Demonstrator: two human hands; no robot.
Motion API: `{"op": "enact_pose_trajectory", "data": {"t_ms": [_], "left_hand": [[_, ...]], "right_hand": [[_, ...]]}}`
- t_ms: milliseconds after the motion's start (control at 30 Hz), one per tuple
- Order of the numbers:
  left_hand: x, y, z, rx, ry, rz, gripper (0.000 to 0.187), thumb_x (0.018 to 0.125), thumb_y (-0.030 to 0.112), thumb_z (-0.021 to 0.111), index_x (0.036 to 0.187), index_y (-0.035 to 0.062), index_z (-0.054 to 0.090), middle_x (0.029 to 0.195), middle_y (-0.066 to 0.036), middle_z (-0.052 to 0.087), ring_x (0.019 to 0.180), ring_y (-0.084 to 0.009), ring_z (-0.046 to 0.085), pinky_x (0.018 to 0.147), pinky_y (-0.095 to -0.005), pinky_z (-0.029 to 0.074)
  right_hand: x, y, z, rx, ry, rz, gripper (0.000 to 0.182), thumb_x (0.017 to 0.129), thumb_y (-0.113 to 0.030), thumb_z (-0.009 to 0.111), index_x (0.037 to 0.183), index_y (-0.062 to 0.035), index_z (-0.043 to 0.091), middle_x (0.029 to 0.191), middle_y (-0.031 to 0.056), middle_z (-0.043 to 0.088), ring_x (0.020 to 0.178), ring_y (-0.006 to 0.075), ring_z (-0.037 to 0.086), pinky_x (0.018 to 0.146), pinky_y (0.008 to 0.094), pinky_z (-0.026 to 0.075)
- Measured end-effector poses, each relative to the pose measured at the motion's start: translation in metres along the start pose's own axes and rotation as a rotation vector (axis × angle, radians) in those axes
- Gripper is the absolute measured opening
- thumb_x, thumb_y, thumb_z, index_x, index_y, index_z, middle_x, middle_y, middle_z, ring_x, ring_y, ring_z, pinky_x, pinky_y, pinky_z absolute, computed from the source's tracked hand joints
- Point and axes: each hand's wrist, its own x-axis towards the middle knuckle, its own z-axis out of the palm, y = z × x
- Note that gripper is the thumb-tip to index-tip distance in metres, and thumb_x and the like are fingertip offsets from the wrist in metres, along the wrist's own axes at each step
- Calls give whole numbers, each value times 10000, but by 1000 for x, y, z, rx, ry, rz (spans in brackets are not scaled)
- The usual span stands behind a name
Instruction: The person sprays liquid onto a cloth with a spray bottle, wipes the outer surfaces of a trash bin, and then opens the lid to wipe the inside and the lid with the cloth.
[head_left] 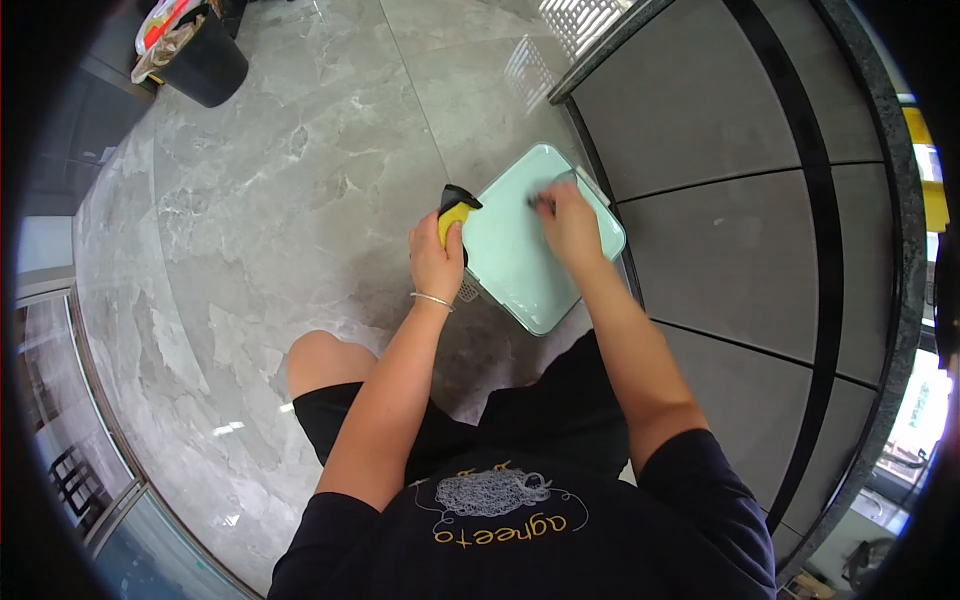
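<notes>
She's mid-opening: left hand (436, 262) clenched around a yellow-handled tool (455, 207) at nine o'clock of the mint lid (520, 260); right hand (568, 222) pinches its far latch, which needs lifting.

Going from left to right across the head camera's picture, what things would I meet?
Black bin → left hand gripping a yellow-and-black tool → pale green lid → right hand → grey cabinet fronts.

A grey marble floor (300, 200) carries a pale-green bin (520, 270) and a black wastebasket (205, 65).
</notes>
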Motion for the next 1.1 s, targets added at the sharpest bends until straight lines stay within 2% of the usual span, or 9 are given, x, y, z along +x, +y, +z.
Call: {"op": "enact_pose_trajectory", "data": {"t_ms": [67, 100, 333, 600, 800, 833, 933, 1033, 1100], "left_hand": [[-1, 1, -2, -12, -16, -8, 318, 892, 208, 552, 1127, -3, 522, 1055, -177, 585, 978, -366, 514, 853, -439, 419], [-1, 3, -4, -20, -30, -29, 320, 892, 210, 552, 1130, -2, 521, 1060, -177, 583, 981, -366, 513, 854, -438, 419], [-6, -3, 2, 20, -3, 33, 335, 892, 210, 552, 1152, 2, 508, 1086, -179, 579, 982, -371, 511, 859, -442, 418], [-4, 0, 0, -16, -44, 27, 333, 888, 226, 561, 1119, -10, 518, 1042, -182, 581, 961, -378, 514, 846, -437, 415], [11, 17, -39, -44, -146, -27, 316, 880, 270, 578, 1051, 5, 557, 940, -158, 616, 890, -360, 567, 752, -445, 440], [15, 30, -55, 37, -186, 66, 347, 870, 300, 592, 1058, 10, 564, 883, -149, 630, 886, -350, 589, 744, -436, 461], [21, 84, -78, -12, -259, 228, 402, 851, 343, 615, 1072, 11, 565, 1026, -157, 608, 977, -355, 572, 803, -432, 462], [14, 119, -65, 92, -504, 310, 446, 825, 372, 641, 1080, 13, 566, 1199, -154, 533, 1064, -353, 541, 861, -424, 453], [1, 142, -82, 341, -508, 576, 492, 836, 385, 632, 1170, 34, 548, 1301, -170, 459, 1165, -320, 486, 949, -426, 420]], "right_hand": [[57, -7, 1, 1, -47, 175, 123, 782, -128, 663, 861, -41, 630, 878, 153, 646, 846, 312, 635, 731, 402, 492], [82, -5, 4, 66, -47, 268, 113, 775, -117, 643, 867, -52, 627, 870, 179, 650, 815, 350, 630, 728, 423, 496], [50, -4, -5, -99, -257, 97, 108, 766, -128, 663, 833, -55, 620, 826, 164, 644, 815, 342, 627, 719, 431, 492], [66, -1, 7, -3, -1, 175, 124, 807, -146, 657, 880, -62, 603, 1010, 117, 563, 869, 329, 603, 756, 411, 481], [69, -3, 6, 1, -35, 210, 127, 809, -135, 651, 876, -49, 586, 981, 120, 560, 848, 330, 596, 749, 403, 476], [69, 1, 9, 22, -23, 188, 135, 813, -143, 647, 869, -43, 576, 962, 124, 558, 840, 333, 592, 744, 406, 475], [69, 9, 14, -15, 23, 124, 141, 817, -157, 647, 867, -46, 576, 964, 126, 554, 845, 334, 590, 742, 406, 474], [73, 16, 16, 4, -27, 125, 141, 819, -158, 644, 878, -48, 578, 991, 126, 548, 855, 341, 586, 746, 409, 474], [74, 10, 14, -9, -15, 121, 139, 819, -155, 641, 890, -52, 580, 1006, 129, 547, 869, 345, 583, 751, 416, 474]]}}
